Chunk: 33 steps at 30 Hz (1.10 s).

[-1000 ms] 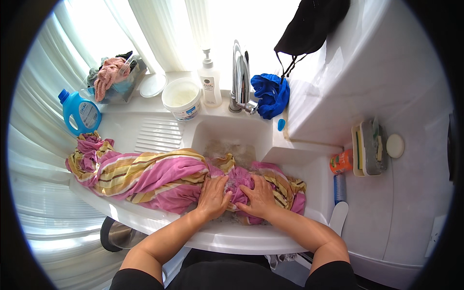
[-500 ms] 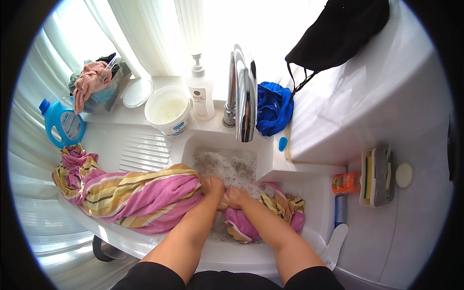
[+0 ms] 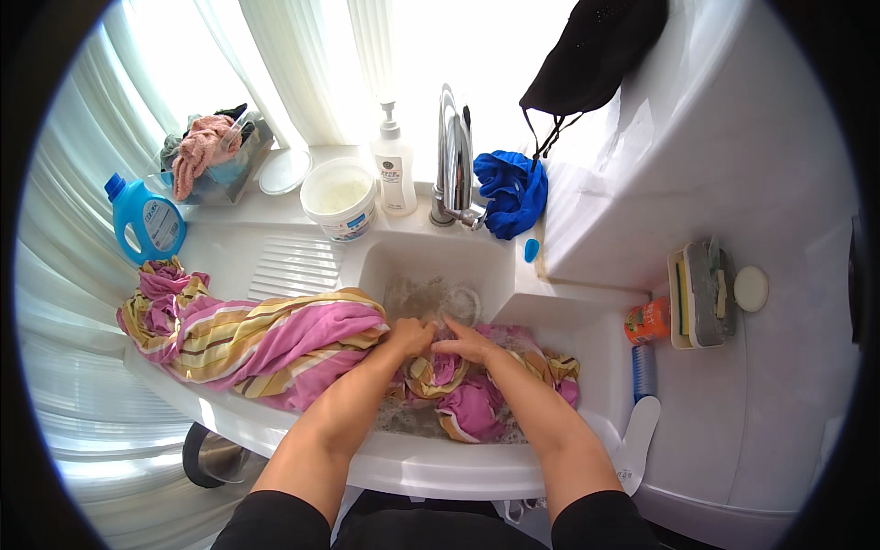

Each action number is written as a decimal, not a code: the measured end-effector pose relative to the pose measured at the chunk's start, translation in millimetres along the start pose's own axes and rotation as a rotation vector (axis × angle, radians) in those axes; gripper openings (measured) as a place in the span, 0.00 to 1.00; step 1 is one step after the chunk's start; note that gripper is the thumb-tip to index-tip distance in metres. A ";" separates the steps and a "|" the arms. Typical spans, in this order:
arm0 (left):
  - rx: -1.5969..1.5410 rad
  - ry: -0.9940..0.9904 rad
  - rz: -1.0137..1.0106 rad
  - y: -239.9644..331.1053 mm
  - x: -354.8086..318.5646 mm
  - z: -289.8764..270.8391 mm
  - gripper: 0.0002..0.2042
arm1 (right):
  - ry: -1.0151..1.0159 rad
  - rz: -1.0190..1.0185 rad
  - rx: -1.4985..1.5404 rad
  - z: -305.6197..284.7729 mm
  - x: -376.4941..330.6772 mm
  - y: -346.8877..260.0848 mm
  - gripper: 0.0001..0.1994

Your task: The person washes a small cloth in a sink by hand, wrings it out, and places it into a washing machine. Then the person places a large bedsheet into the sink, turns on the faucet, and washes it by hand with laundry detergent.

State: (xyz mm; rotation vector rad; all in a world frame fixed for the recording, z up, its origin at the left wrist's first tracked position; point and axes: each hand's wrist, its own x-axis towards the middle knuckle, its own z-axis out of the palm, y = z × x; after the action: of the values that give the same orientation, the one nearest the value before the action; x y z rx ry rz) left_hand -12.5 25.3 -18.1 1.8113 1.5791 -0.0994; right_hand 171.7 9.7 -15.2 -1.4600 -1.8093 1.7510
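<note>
A long pink, yellow and brown striped cloth (image 3: 284,337) lies twisted over the left side of the white sink (image 3: 513,463). Its right part sits bunched in cloudy, sudsy water. My left hand (image 3: 412,336) is closed at the edge of the basin, gripping the cloth where the twisted length meets the wet part. Just right of it, my right hand (image 3: 467,343) is open over the bunched folds, thumb and fingers apart, with nothing held in it.
Behind the basin stand a chrome faucet (image 3: 454,156), a white pump bottle (image 3: 394,170), a white tub (image 3: 339,203) and a blue cloth (image 3: 513,197). A blue detergent jug (image 3: 148,220) is at left. An orange container (image 3: 648,321) and blue brush (image 3: 644,371) lie at right.
My right hand has let go of the cloth and opened, lifting slightly. My left hand stays on the cloth. The wet folds have spread toward the middle, and the whole view has shifted a little.
</note>
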 end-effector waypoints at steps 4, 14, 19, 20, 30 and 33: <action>-0.200 -0.077 0.184 16.6 -83.0 -21.3 0.24 | -0.137 -0.137 -0.415 11.7 -88.2 -66.1 0.48; 0.116 0.397 0.176 21.4 -113.3 48.0 0.20 | 0.013 -0.192 -1.020 77.7 -94.8 -20.3 0.51; 0.082 0.365 0.027 4.8 -69.9 60.6 0.16 | 0.021 -0.206 -0.874 85.0 -44.4 28.6 0.47; 0.106 0.240 -0.026 4.8 -61.5 57.2 0.16 | 0.023 -0.207 -0.819 81.0 -39.6 26.1 0.46; 0.093 -0.022 -0.298 -14.3 15.9 43.3 0.27 | -0.041 -0.014 -0.523 15.1 -0.9 -23.4 0.35; -0.365 0.274 -0.075 -10.1 3.7 33.9 0.37 | 0.168 -0.146 -0.544 10.6 -53.1 -34.7 0.32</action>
State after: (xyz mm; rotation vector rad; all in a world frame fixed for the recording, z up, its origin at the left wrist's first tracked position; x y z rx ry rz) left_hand -7.4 9.5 -49.5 1.5266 1.7214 0.3940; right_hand 172.7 -29.6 35.7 -1.5425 -2.3381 1.0726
